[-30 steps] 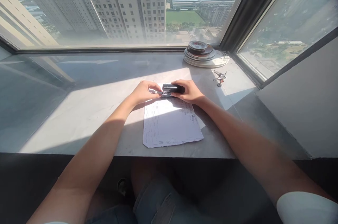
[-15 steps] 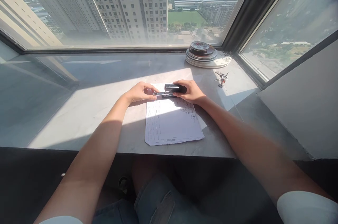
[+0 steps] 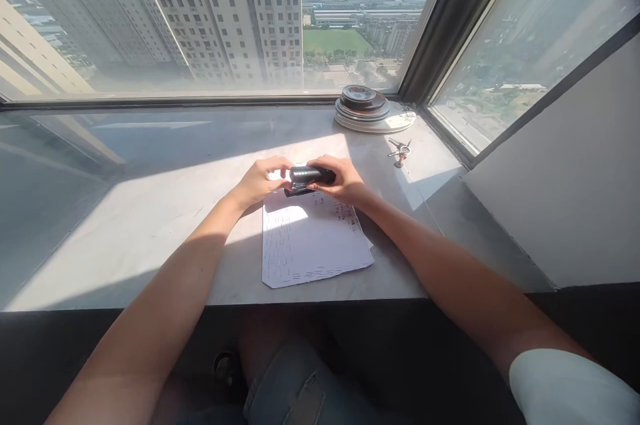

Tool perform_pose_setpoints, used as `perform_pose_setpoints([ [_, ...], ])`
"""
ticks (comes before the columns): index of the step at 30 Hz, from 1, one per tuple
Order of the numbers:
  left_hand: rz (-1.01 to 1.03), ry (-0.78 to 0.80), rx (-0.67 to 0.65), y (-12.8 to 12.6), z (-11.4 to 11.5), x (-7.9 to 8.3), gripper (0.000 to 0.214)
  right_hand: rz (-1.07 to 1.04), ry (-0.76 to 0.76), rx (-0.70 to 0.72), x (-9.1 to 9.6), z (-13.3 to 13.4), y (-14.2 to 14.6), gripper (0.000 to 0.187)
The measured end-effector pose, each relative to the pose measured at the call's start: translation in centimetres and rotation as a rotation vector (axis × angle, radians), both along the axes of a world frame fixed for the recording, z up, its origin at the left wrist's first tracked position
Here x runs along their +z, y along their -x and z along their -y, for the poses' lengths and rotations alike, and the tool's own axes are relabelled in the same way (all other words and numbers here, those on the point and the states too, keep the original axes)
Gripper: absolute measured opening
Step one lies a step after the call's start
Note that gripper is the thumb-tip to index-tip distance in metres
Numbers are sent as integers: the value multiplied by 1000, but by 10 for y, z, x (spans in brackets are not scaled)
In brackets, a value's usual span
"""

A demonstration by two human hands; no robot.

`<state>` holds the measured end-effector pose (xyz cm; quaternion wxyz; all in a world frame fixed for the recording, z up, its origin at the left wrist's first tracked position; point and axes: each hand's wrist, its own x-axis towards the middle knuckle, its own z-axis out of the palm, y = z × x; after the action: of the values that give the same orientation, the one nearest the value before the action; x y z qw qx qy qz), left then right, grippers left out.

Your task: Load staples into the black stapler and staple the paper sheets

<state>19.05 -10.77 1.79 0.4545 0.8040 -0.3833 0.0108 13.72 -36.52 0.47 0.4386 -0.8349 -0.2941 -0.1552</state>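
A black stapler (image 3: 305, 175) is held above the top of a stack of white paper (image 3: 320, 248), its upper arm raised apart from its base. My right hand (image 3: 344, 179) wraps around the stapler's right end, thumb below and fingers on top. At the other end, my left hand (image 3: 261, 179) has its thumb and fingertips closed against the stapler's front. The paper bears rows of short staple-like dashes along its left and bottom edges, and dark marks at the upper right. Its top edge is partly hidden by the hands and stapler.
On the grey stone sill (image 3: 185, 211), a stack of plates (image 3: 363, 111) stands by the window corner. A small metal object with several arms (image 3: 401, 151) lies in front of the plates. The sill's front edge runs just below the paper.
The shiny metal rail that stuck out to the left from the stapler has gone back inside it, with my left hand still at that end. The whole view has shifted slightly.
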Motion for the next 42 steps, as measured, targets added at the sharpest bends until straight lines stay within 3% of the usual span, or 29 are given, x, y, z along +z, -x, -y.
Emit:
perform_pose_setpoints([
  [4,-21,-30,24,-6,-7,-1,17,-24,31,22,-1,-3,-1,27],
  [8,-164,-28,-8,-16,-22,-2,26,-124,117,19,-4,-6,0,32],
  [15,-364,159,46,-24,-34,-3,52,-138,104,-42,-11,12,28,39],
  [22,-332,89,40,-22,-28,-6,39,-144,49,-80,-9,39,62,38],
  [31,-203,22,89,-27,-22,-13,31,-127,105,5,-10,8,48,40],
  [37,-225,191,206,-35,-21,-18,42,-113,105,-16,-17,-13,34,43],
  [42,-265,275,297,-42,-22,-21,47,-157,107,2,-9,4,48,40],
])
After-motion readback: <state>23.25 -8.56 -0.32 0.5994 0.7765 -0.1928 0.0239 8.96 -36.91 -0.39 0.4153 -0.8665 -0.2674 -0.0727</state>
